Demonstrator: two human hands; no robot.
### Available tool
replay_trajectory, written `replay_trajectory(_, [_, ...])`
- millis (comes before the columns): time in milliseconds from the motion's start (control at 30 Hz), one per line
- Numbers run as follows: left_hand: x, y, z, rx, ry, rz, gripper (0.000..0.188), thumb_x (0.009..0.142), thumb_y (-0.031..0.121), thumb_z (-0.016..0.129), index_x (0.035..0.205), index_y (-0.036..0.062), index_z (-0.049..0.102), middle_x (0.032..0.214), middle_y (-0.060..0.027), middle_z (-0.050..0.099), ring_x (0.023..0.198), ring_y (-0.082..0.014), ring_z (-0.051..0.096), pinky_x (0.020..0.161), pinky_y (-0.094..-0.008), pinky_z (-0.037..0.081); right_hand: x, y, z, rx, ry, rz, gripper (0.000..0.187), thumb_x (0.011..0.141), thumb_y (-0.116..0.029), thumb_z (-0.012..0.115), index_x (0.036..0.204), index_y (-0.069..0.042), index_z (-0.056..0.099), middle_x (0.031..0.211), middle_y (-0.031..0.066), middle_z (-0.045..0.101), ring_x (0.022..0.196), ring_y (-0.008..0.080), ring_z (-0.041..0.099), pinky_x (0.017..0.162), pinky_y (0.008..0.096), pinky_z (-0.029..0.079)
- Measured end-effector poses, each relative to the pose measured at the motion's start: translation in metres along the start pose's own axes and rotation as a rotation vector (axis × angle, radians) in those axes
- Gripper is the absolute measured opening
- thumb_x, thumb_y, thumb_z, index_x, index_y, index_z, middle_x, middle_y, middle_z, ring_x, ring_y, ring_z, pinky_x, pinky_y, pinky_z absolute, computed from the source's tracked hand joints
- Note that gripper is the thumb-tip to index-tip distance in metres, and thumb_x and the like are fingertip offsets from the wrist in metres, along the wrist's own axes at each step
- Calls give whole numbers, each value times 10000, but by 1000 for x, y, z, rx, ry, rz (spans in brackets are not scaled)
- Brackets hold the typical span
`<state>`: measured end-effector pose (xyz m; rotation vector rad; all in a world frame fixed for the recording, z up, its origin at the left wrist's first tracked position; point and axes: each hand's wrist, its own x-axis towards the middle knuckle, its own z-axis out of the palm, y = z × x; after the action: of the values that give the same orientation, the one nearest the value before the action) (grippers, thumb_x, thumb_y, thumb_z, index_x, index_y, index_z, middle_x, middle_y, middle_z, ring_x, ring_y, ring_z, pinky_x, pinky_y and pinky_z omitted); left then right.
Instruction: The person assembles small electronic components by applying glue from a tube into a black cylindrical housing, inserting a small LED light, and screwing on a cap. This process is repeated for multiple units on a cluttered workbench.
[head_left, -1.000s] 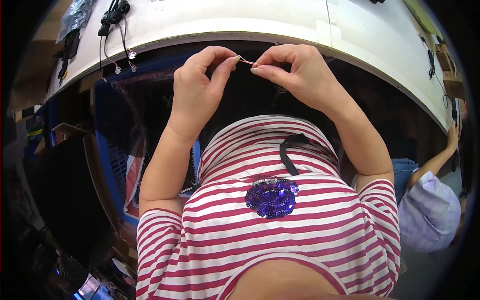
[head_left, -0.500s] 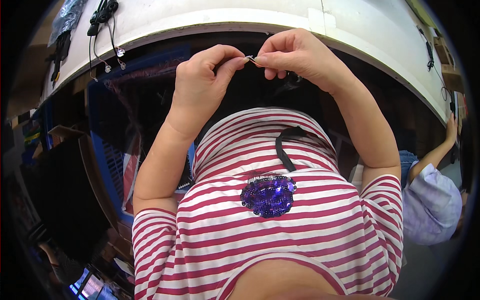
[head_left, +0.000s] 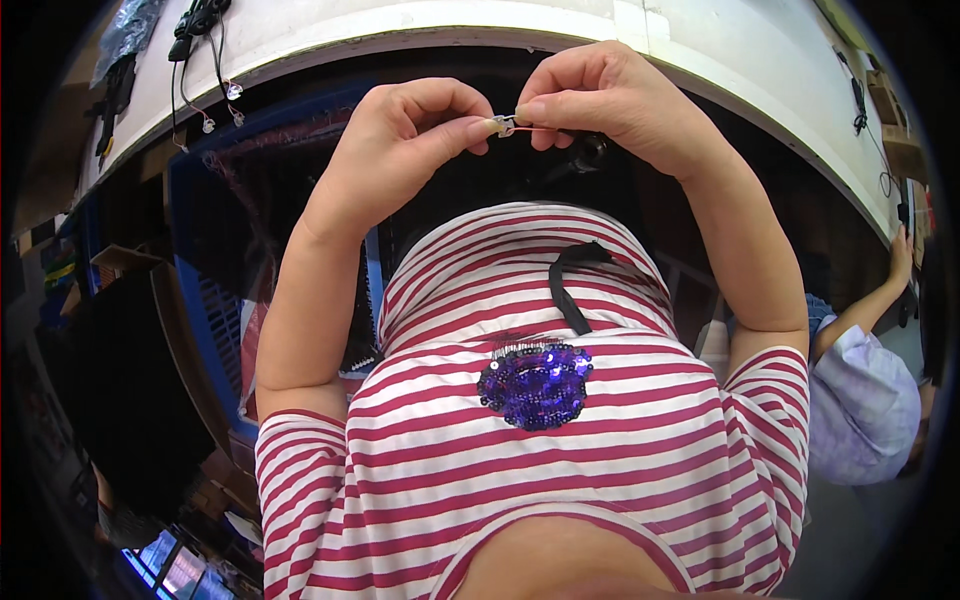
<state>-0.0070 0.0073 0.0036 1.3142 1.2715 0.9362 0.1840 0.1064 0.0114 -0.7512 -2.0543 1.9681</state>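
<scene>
Between my two hands, just off the table's near edge, is a small silvery-white piece with thin wires (head_left: 505,125), too small to make out exactly. My left hand (head_left: 405,145) pinches its left side between thumb and forefinger. On the other side, the thumb and forefinger of my right hand (head_left: 615,105) are closed on the thin wires (head_left: 522,128), one whitish and one orange-red, that run to the piece. A black cylindrical part (head_left: 588,153) hangs below my right hand; whether the wires join it is hidden.
The white table (head_left: 400,18) curves across the top. Black cables (head_left: 205,30) with similar small ends hang over its edge at left, near a clear plastic bag (head_left: 128,35). A blue crate (head_left: 205,320) stands below left. Another person (head_left: 865,400) is at the right.
My hands have tilted and lowered a little, and more of the small silvery piece shows between my fingertips. The black cylindrical part shows more plainly below my right hand.
</scene>
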Motion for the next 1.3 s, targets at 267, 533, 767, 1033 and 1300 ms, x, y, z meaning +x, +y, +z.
replay_trajectory(267, [0,-17,16,-580,67,-53,136,856,123,584,945,19,586,815,-21,597,725,-67,559,664,-171,432,-2,7,4,179,23,-52,209,838,-215,594,881,-14,628,757,43,629,689,78,569,663,201,450])
replay_trajectory(533, [4,-18,26,-543,186,-23,161,848,140,592,962,28,607,823,-38,627,708,-42,525,634,-156,385,-6,30,21,-77,394,-399,142,842,-119,582,908,2,617,802,36,628,723,88,581,637,210,470])
replay_trajectory(767, [10,-1,4,-94,5,1,189,816,169,599,862,-13,623,793,-31,595,738,-91,531,680,-215,409,-8,19,15,-52,251,-290,114,833,-100,580,902,-23,629,781,34,627,707,85,575,626,213,466])
replay_trajectory(1033, [2,-9,5,-236,164,-114,136,795,124,621,751,1,583,677,-11,535,623,-76,464,592,-198,328,-7,13,22,-43,301,-503,106,763,-105,645,829,-27,618,776,100,625,725,191,610,659,287,482])
replay_trajectory(1300, [17,-2,23,-240,130,1,175,804,164,615,732,6,601,686,-32,567,668,-87,493,629,-217,364,-21,29,27,-81,605,-530,110,773,-32,648,879,-12,623,789,88,601,713,141,617,624,245,508])
